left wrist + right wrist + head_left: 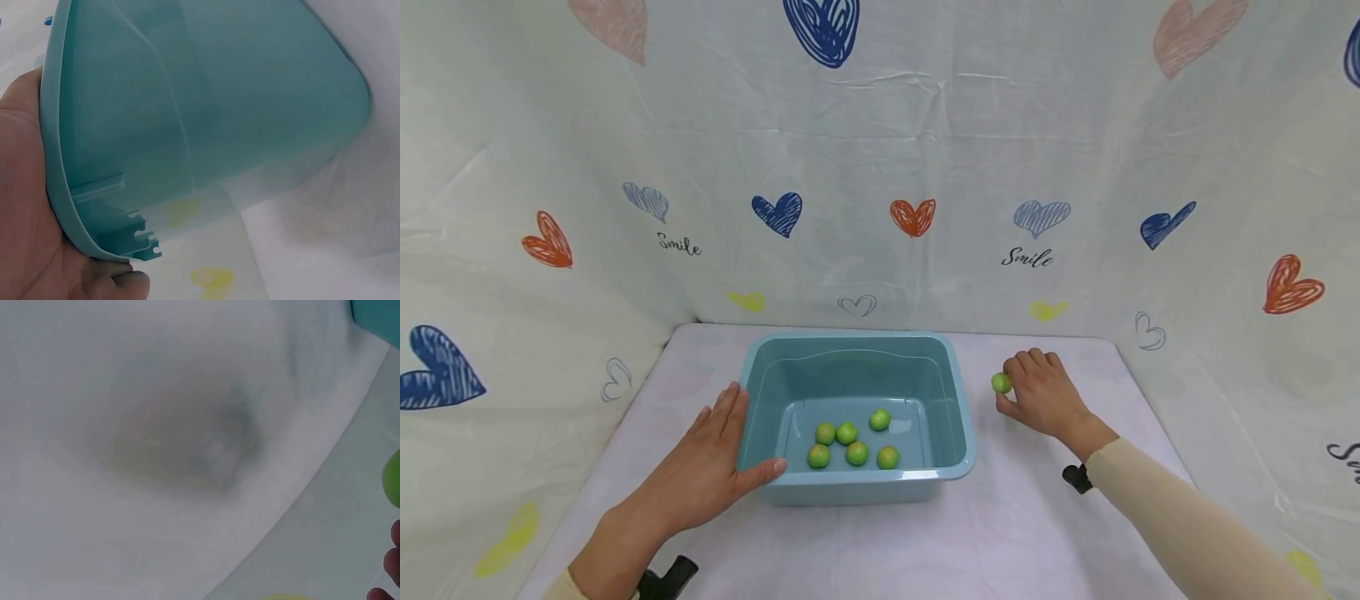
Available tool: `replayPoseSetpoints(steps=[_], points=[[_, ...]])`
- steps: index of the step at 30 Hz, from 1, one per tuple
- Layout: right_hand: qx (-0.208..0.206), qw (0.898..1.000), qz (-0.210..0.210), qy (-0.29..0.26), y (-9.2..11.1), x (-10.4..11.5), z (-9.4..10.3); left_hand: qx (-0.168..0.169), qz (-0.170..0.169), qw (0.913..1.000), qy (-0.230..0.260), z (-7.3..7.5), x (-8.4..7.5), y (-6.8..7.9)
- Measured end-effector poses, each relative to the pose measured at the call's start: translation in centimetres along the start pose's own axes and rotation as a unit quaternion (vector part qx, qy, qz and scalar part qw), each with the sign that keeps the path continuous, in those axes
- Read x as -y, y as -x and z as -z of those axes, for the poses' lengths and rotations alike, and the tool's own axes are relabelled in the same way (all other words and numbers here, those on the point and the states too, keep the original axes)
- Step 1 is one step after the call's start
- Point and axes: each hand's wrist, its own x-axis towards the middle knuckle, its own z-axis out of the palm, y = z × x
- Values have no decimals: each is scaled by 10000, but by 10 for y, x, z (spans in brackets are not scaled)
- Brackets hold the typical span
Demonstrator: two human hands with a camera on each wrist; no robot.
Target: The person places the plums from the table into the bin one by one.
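A light blue-green plastic basin (857,492) stands on the table, with several small round green fruits (880,419) lying on its floor. My left hand (703,467) rests along the basin's left rim, fingers straight and thumb reaching over the near left corner. From the left wrist, the palm (25,187) shows against the rim (53,125). To the right of the basin, my right hand (1045,396) pinches one more green fruit (1002,382) between thumb and fingers. Only a slice of that fruit (392,479) and a few fingertips (392,562) enter the right wrist view.
A pale cloth covers the table (1030,517). White sheeting printed with hearts (912,218) hangs close behind the table and on both sides. A corner of the basin (378,319) shows at the top right of the right wrist view.
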Motion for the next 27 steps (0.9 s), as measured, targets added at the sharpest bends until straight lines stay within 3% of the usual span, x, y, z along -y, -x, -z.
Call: replayPoseSetpoints(steps=[7,13,20,27], points=[[-268,9994,214,83,-20,1,18,-7,-8,10000,-17,-1,0,0],[-380,9988,311,-45,-54,8,49,2,-5,10000,-8,-1,1,0],[-530,9949,492,-703,-88,42,82,-11,-15,10000,15,-1,1,0],[-280,9882,1111,-1016,-98,83,84,-17,-19,10000,21,-1,1,0]])
